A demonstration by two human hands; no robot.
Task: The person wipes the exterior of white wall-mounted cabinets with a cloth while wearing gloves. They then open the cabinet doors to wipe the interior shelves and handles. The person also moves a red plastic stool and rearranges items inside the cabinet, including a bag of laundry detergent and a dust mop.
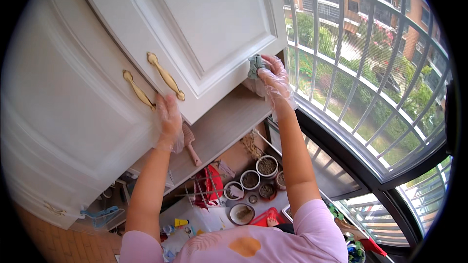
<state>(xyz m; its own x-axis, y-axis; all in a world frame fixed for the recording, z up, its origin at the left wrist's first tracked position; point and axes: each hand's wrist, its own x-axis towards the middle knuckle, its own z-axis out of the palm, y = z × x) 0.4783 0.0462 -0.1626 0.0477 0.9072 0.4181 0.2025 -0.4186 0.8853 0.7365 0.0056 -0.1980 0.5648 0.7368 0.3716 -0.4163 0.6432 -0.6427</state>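
My right hand (275,80), in a clear plastic glove, is closed on a crumpled grey-green cloth (255,66). It presses the cloth to the lower right corner of a white cabinet door (214,24). At the bottom of the neighbouring door (73,97), my left hand (169,119) rests with its fingers stretched out, just below the two gold handles (165,77). It wears a clear glove too and looks slightly blurred; nothing shows in it. Under the doors, a pink paddle brush (191,147) lies on a wooden shelf (224,124), close to my left wrist.
A barred window (360,68) fills the right side. Below the shelf, several plant pots (250,179) stand beside a red folded item (209,185) with thin rods. Blue hangers (102,216) hang at lower left, above a brick-patterned floor (63,243).
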